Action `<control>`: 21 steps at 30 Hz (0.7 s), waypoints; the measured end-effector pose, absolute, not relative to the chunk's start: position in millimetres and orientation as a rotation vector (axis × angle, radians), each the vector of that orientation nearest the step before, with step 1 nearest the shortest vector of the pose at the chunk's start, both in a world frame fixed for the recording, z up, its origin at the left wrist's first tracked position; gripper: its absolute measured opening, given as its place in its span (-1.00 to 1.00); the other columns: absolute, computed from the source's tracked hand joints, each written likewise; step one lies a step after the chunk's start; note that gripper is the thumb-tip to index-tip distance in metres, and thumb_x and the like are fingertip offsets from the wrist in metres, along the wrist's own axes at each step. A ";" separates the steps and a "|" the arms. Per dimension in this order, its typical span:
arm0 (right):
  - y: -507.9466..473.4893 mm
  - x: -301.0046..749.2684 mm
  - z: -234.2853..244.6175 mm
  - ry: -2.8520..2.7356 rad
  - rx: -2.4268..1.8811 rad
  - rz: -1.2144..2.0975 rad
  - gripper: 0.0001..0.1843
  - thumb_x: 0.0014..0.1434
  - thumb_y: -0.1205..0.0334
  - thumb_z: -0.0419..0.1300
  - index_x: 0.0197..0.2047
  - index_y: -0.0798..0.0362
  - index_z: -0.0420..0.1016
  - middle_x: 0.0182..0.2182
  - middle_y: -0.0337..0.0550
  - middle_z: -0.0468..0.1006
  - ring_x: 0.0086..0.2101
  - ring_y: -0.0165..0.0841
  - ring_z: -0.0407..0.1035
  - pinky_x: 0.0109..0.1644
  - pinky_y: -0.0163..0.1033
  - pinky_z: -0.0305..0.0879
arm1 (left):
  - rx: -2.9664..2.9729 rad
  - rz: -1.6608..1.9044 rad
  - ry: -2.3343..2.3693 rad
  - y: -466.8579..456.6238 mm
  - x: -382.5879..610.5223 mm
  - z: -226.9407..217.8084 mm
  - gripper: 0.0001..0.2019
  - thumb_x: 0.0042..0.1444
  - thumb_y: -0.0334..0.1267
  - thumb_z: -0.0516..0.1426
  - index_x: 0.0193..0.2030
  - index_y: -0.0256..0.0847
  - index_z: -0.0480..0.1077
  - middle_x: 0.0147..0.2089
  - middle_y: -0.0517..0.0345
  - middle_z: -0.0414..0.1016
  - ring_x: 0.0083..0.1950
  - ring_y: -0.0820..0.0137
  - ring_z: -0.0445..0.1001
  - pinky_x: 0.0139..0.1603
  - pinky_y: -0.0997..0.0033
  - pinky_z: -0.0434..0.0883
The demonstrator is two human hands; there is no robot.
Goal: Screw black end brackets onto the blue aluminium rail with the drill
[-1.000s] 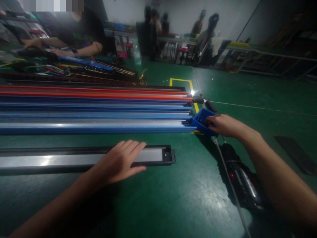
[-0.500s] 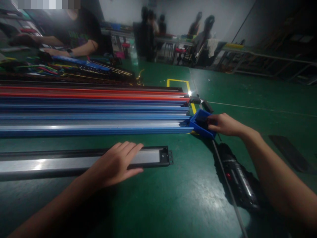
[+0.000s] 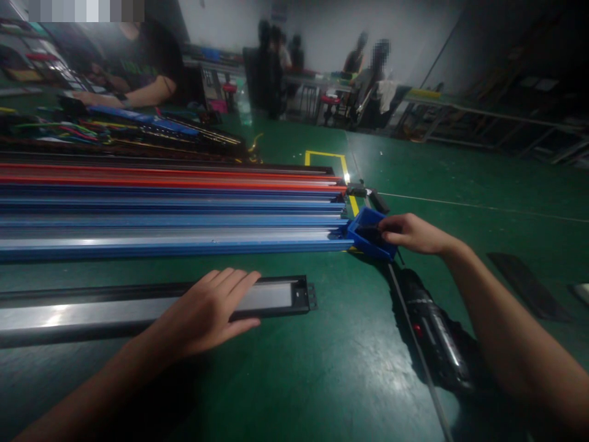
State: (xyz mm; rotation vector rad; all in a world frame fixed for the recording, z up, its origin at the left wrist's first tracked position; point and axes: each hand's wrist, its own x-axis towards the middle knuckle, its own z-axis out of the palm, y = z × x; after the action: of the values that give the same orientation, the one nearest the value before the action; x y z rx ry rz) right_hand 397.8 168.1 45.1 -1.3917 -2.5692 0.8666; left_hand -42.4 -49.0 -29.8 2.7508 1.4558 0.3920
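My left hand (image 3: pixel 209 312) lies across a long black-edged rail (image 3: pixel 271 297) with a silver inner face. Its fingers reach over the far edge and the thumb rests along the near side, gripping the rail near its right end. At the rail's tip is a black end cap (image 3: pixel 302 294). My right hand (image 3: pixel 416 233) dips its fingertips into a small blue bin (image 3: pixel 375 248). Those fingers are drawn together; whatever lies between them is hidden by the hand and the dark inside of the bin.
Blue rails (image 3: pixel 184 248) and red rails (image 3: pixel 184 175) lie side by side beyond the black one. A dark power tool (image 3: pixel 435 331) rests below the bin beside a thin cord (image 3: pixel 416 344). Another person's arm (image 3: pixel 147 93) is at upper left, near coloured wires (image 3: pixel 69 132).
The view has shifted slightly, so most things sit a little left of before. My left hand stays on the rail, and my right fingers remain in the blue bin.
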 end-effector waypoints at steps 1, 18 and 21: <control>168.8 398.5 44.1 -2.553 -1.390 0.893 -0.68 0.16 -0.02 0.22 -0.21 0.07 0.59 -0.33 -0.13 0.62 -0.36 -0.27 0.45 -0.25 -0.18 0.40 | 2.747 0.400 1.456 -49.0 -42.4 -29.9 -0.38 0.29 0.00 0.26 0.35 -0.38 0.39 0.18 -0.26 0.58 0.08 0.05 0.59 0.05 0.04 0.55; 161.9 383.3 43.4 -2.493 -1.409 0.912 -0.66 0.13 0.02 0.24 -0.18 0.11 0.64 -0.31 -0.08 0.63 -0.36 -0.26 0.46 -0.30 -0.18 0.40 | 2.803 0.429 1.430 -49.6 -45.5 -33.6 -0.38 0.29 -0.02 0.27 0.36 -0.36 0.37 0.17 -0.24 0.59 0.05 0.07 0.60 0.00 0.07 0.57; 158.6 378.7 45.8 -2.540 -1.385 0.865 -0.66 0.14 0.02 0.24 -0.18 0.10 0.66 -0.33 -0.09 0.64 -0.37 -0.25 0.48 -0.30 -0.19 0.40 | 2.797 0.402 1.443 -49.4 -44.8 -33.3 -0.38 0.30 -0.01 0.27 0.37 -0.36 0.36 0.18 -0.24 0.59 0.05 0.07 0.60 0.01 0.08 0.56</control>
State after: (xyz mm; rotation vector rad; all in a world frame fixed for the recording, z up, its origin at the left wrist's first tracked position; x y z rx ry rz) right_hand 378.7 158.6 45.8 -1.3847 -2.5405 0.8655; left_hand -44.8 -49.4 -33.3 2.7972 1.4433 0.4019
